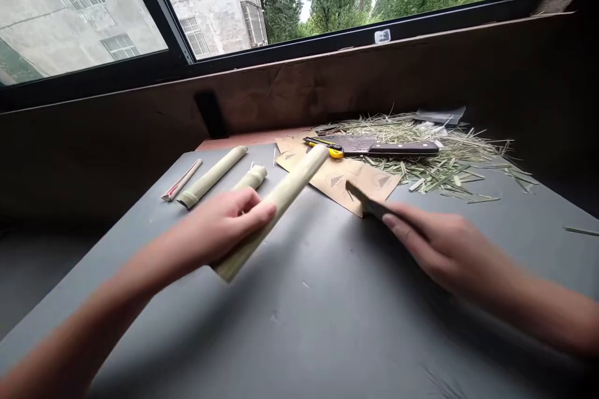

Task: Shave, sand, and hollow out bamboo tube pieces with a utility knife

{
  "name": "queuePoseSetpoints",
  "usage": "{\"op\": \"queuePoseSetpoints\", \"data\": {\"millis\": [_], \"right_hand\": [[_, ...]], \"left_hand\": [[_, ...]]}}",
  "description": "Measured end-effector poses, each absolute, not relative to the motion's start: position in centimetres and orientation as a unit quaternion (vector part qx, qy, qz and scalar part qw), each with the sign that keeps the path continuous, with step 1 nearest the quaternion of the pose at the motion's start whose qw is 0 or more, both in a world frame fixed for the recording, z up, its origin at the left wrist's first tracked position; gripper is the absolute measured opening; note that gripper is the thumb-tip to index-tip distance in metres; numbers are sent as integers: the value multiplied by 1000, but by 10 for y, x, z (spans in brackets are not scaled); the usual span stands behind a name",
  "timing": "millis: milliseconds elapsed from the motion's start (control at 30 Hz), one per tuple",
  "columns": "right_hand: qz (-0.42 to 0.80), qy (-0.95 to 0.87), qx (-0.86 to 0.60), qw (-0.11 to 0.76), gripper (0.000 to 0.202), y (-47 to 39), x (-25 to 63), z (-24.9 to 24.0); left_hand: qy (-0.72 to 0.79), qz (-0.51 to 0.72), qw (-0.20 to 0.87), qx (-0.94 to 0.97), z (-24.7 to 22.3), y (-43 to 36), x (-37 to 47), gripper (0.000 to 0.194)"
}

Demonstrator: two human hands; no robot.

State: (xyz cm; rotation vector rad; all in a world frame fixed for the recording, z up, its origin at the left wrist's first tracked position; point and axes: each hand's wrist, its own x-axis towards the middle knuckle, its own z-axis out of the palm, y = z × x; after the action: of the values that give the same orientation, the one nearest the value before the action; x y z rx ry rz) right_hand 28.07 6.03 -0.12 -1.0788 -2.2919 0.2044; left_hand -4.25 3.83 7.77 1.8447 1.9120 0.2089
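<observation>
One bamboo piece [294, 186] in left hand [230, 223], one tool [367, 201] in right hand [437, 244].

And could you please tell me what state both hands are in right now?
Left hand: closed around a pale bamboo piece.
Right hand: closed on a narrow, dark tool, kind unclear.

Left hand [238, 224] grips a bamboo piece [285, 193]; right hand [425, 237] holds a dark tool [365, 199]

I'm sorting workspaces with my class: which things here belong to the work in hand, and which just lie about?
Apparently in use:
bamboo piece in left hand
narrow tool in right hand

Lying about:
cleaver
yellow cutter
cardboard
shavings
other bamboo pieces
red-marked piece
plastic
</observation>
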Motion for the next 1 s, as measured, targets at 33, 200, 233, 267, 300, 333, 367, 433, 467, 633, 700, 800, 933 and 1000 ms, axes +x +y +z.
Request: {"op": "queuePoseSetpoints", "data": {"millis": [33,200,233,267,300,333,367,433,467,633,700,800,933,1000], "right_hand": [[88,-845,-431,304,37,66,284,6],[117,-838,-432,312,40,84,297,11],[121,-843,-422,310,39,85,299,7],[126,-847,-416,307,39,85,302,3],[133,-848,-412,304,40,85,304,-1],[143,-847,-414,302,39,85,306,-3],[152,-841,-420,305,39,86,308,-4],[170,-823,-441,315,39,88,311,-1],[178,-814,-452,319,38,90,312,2],[181,-783,-505,315,39,95,307,16],[169,-781,-512,315,39,89,304,18],[158,-787,-515,302,37,70,298,18],[138,-821,-492,254,38,35,287,14],[79,-862,-444,230,39,24,276,10]], "left_hand": [[697,45,216,682,70,35,-26,52],[686,-32,142,713,41,36,22,49],[679,-36,141,719,40,39,24,50],[670,-43,138,729,40,42,23,51],[658,-48,132,740,41,47,21,49],[645,-51,126,752,43,52,19,43],[623,-55,115,772,45,58,17,38],[539,-70,63,837,47,71,17,55],[478,-81,29,874,47,77,20,64],[272,-114,-50,954,50,91,55,44],[268,-119,-48,955,51,86,65,31],[291,-122,-47,948,48,68,60,19],[340,-101,-26,935,30,42,32,35],[363,-84,-17,928,20,32,20,39]]}}
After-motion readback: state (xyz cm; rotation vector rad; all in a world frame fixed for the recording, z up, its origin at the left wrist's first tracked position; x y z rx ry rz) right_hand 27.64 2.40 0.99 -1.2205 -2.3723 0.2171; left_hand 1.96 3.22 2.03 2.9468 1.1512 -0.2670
